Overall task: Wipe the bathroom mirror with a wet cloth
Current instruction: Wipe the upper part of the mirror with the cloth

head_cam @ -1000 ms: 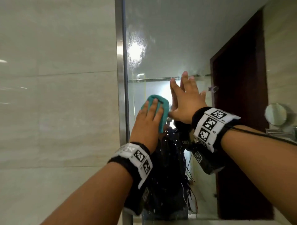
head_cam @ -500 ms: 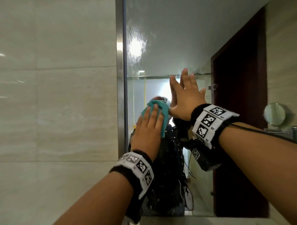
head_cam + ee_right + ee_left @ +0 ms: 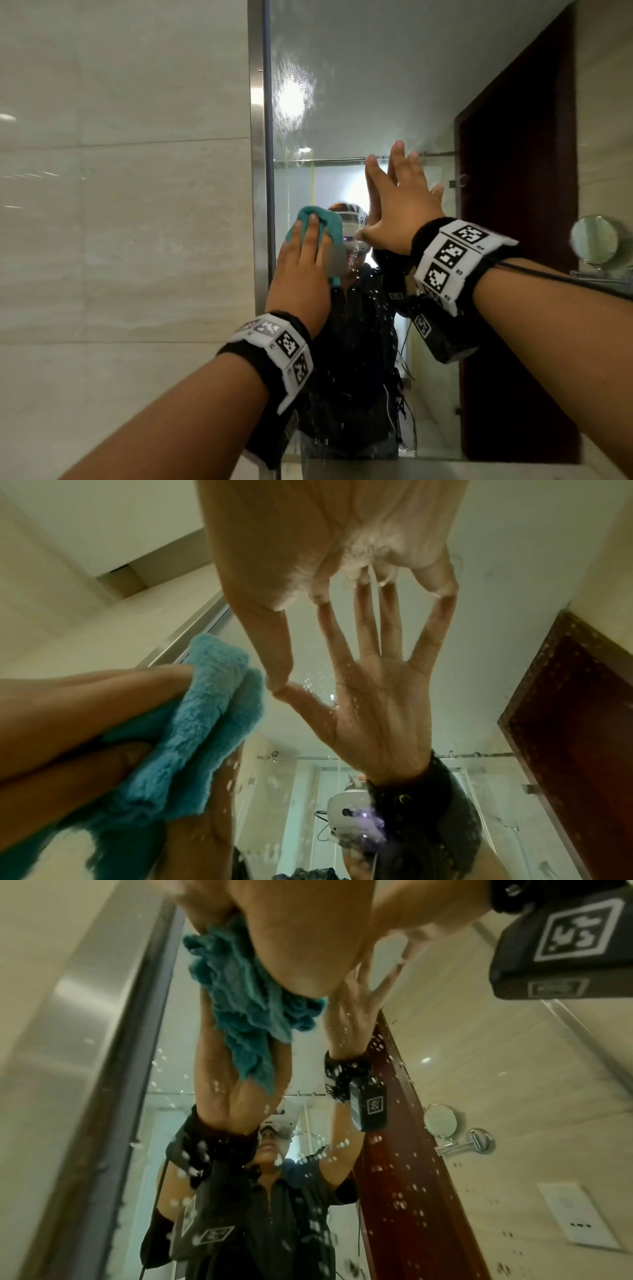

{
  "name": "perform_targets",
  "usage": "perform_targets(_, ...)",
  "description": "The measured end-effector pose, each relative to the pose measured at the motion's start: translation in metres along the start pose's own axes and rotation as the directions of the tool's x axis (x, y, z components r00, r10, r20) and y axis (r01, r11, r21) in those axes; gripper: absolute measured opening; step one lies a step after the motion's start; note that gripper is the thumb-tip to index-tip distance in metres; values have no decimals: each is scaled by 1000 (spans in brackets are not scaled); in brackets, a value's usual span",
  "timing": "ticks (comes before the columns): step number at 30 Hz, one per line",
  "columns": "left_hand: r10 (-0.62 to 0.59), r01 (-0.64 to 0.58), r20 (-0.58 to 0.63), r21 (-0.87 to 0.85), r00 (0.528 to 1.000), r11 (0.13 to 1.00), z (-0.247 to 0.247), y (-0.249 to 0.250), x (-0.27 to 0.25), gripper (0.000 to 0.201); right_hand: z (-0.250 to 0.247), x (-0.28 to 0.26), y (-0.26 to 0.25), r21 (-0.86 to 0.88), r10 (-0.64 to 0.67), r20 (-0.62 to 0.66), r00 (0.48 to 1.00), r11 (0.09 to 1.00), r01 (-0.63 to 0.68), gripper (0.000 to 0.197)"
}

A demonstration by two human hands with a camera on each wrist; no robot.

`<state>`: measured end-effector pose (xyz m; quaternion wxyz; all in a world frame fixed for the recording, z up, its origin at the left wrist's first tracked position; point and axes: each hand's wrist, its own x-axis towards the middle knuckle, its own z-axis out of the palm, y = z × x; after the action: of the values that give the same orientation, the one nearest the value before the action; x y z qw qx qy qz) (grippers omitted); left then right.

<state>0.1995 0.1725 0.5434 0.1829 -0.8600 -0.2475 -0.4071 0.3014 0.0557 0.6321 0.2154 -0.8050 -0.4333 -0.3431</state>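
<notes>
The bathroom mirror [image 3: 376,85] is wet, with drops running down its lower glass. My left hand [image 3: 308,246] presses a teal cloth [image 3: 330,222] flat against the glass close to the mirror's left edge, fingers straight over it. In the left wrist view the cloth [image 3: 246,1007] bunches under the palm [image 3: 301,934]. My right hand [image 3: 400,202] lies flat on the glass just right of the cloth, fingers spread and holding nothing. The right wrist view shows that hand [image 3: 308,547] meeting its reflection, with the cloth [image 3: 205,710] beside the thumb.
A metal frame strip [image 3: 257,171] borders the mirror on the left, with tiled wall [image 3: 120,205] beyond it. A round swivel mirror [image 3: 594,240] juts from the wall at right. A dark red door [image 3: 513,205] shows in the reflection. A counter edge [image 3: 445,469] runs below.
My left hand has slid the cloth slightly down and then left toward the frame strip. The right hand has stayed flat on the glass in about the same place.
</notes>
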Motion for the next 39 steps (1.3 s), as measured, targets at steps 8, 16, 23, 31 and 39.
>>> perform_targets(8, -112, 103, -80, -108, 991, 989, -35, -6, 45, 77, 1, 1, 1, 17, 0, -6, 1000, 1000, 0, 113)
perform_targets(16, 94, -98, 65, 60, 993, 993, -12, 4, 1, 79, -1, -8, 5, 1, -30, -33, 999, 1000, 30, 111)
perform_targets(23, -91, 90, -19, -44, 996, 995, -55, 2, 68, 86, 4, -33, 54, -1, 123, 4, 992, 992, -123, 127)
perform_targets(31, 232, -235, 49, 100, 972, 967, 4, 43, 17, 79, 7, -32, 57, 45, 113, -1, 994, 993, -113, 125)
perform_targets(39, 55, -56, -85, -12, 995, 998, -40, 50, 59, 76, 6, -32, 56, 67, 119, 15, 993, 991, -120, 123)
